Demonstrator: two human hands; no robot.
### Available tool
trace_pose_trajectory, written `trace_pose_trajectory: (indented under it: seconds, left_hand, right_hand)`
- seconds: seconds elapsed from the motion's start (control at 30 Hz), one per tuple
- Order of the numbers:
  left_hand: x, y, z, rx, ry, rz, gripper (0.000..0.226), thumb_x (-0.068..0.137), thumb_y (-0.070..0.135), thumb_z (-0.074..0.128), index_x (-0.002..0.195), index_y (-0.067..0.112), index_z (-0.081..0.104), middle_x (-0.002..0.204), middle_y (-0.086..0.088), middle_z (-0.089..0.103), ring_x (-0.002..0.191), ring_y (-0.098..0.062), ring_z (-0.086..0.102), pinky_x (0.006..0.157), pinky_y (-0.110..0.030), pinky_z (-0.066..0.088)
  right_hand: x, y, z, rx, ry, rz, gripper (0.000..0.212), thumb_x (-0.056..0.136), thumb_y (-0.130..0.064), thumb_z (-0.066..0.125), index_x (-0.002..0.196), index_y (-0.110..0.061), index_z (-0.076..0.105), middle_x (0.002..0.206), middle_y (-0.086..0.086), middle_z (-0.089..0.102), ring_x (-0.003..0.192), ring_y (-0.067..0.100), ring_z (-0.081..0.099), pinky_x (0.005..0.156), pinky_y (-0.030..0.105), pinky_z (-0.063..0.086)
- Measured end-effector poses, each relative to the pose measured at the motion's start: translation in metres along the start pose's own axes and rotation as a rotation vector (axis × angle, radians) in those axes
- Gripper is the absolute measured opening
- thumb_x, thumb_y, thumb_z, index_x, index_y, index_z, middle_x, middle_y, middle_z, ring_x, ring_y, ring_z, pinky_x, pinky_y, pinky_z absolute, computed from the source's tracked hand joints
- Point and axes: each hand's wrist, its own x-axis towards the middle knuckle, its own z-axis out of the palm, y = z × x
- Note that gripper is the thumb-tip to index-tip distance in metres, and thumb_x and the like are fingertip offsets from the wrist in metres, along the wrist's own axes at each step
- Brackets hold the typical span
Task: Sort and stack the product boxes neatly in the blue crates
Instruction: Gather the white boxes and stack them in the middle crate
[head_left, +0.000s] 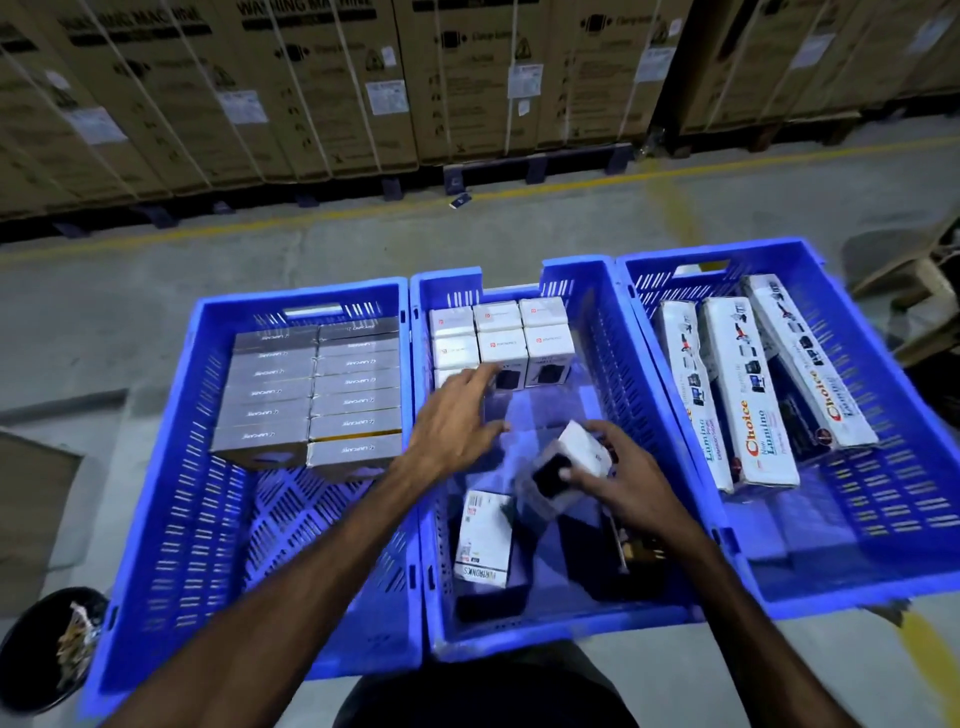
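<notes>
Gripping small white box (576, 462) in right hand (618, 486), middle crate (613, 332)

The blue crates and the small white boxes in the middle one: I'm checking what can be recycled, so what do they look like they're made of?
The blue crates look like moulded rigid plastic: uniform colour, slotted walls, cut-out handles. The small white boxes look like printed paperboard with a smooth, slightly glossy finish: crisp folded edges and printed logos. The box that the right hand grips looks the same, though blurred.
</notes>
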Motion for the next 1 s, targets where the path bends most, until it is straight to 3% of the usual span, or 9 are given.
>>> trace_pose_trajectory:
  seconds: [0.1,0.17,0.27,0.37,0.5,0.63,0.77,0.87,1.0]
  left_hand:
    - [-0.037,0.018,0.005,-0.566,0.102,-0.2,0.055,0.09,0.027,0.082,0.137,0.023,0.053,0.125,0.005,0.065,0.108,0.008,0.064,0.088,-0.018,0.054]
    - [-0.052,0.029,0.007,-0.817,0.081,-0.365,0.046,0.094,0.024,0.079,0.133,0.021,0.054,0.117,0.008,0.063,0.098,0.007,0.064,0.073,-0.01,0.052]
    - [-0.061,0.036,0.012,-1.137,0.094,-0.544,0.041,0.097,0.031,0.074,0.131,0.017,0.057,0.118,-0.004,0.068,0.098,-0.013,0.07,0.076,-0.023,0.057]
    - [-0.064,0.038,0.011,-1.327,0.103,-0.617,0.036,0.098,0.029,0.073,0.128,0.013,0.061,0.106,-0.006,0.075,0.091,-0.019,0.074,0.076,-0.036,0.057]
    - [-0.064,0.032,0.002,-1.38,0.142,-0.586,0.043,0.093,0.026,0.078,0.131,0.015,0.061,0.104,-0.009,0.074,0.087,-0.02,0.07,0.064,-0.027,0.056]
    - [-0.054,0.024,-0.013,-1.382,0.255,-0.625,0.076,0.065,0.048,0.095,0.124,0.019,0.058,0.117,-0.01,0.077,0.105,-0.025,0.073,0.084,-0.042,0.054]
    - [-0.048,0.029,-0.019,-1.366,0.255,-0.542,0.054,0.079,0.029,0.092,0.12,0.01,0.062,0.117,-0.011,0.077,0.105,-0.024,0.073,0.09,-0.04,0.054]
    - [-0.049,0.028,-0.016,-1.309,0.256,-0.434,0.047,0.083,0.011,0.088,0.125,0.014,0.065,0.118,-0.009,0.077,0.11,-0.022,0.074,0.084,-0.028,0.059]
    - [-0.04,0.022,-0.015,-1.17,0.211,-0.345,0.051,0.08,0.011,0.09,0.126,0.021,0.071,0.119,-0.006,0.075,0.105,-0.021,0.073,0.082,-0.03,0.061]
  right_hand:
    - [0.005,-0.011,0.004,0.301,0.077,0.098,0.048,0.083,-0.047,0.085,0.125,-0.039,0.063,0.121,-0.004,0.07,0.108,0.017,0.071,0.084,0.035,0.058]
    - [0.009,-0.022,0.008,0.527,0.114,0.178,0.034,0.092,-0.037,0.078,0.122,-0.028,0.065,0.116,-0.001,0.073,0.108,0.023,0.071,0.079,0.036,0.056]
    - [0.009,-0.04,0.015,0.766,0.071,0.306,0.018,0.098,-0.033,0.069,0.112,-0.021,0.067,0.108,0.001,0.074,0.105,0.022,0.067,0.087,0.042,0.055]
    - [0.006,-0.051,0.025,0.821,0.027,0.366,0.027,0.098,-0.038,0.066,0.117,-0.019,0.068,0.107,0.004,0.076,0.102,0.021,0.069,0.088,0.04,0.055]
    - [0.007,-0.059,0.032,0.819,0.04,0.363,0.046,0.088,-0.048,0.071,0.12,-0.015,0.069,0.123,0.012,0.073,0.115,0.028,0.066,0.08,0.035,0.056]
    - [0.008,-0.062,0.032,0.901,-0.006,0.361,0.045,0.081,-0.044,0.075,0.115,-0.017,0.066,0.119,0.007,0.073,0.116,0.028,0.066,0.083,0.037,0.057]
    - [0.002,-0.069,0.044,1.156,0.004,0.323,0.031,0.086,-0.028,0.07,0.114,-0.015,0.069,0.099,-0.001,0.077,0.091,0.019,0.072,0.092,0.04,0.062]
    - [0.0,-0.065,0.054,1.259,0.028,0.297,0.024,0.09,-0.022,0.066,0.113,-0.016,0.067,0.09,-0.001,0.075,0.091,0.015,0.071,0.098,0.044,0.059]
    - [-0.006,-0.055,0.053,1.009,0.026,0.258,0.029,0.102,-0.019,0.062,0.131,-0.019,0.064,0.106,-0.005,0.075,0.105,0.016,0.07,0.103,0.046,0.055]
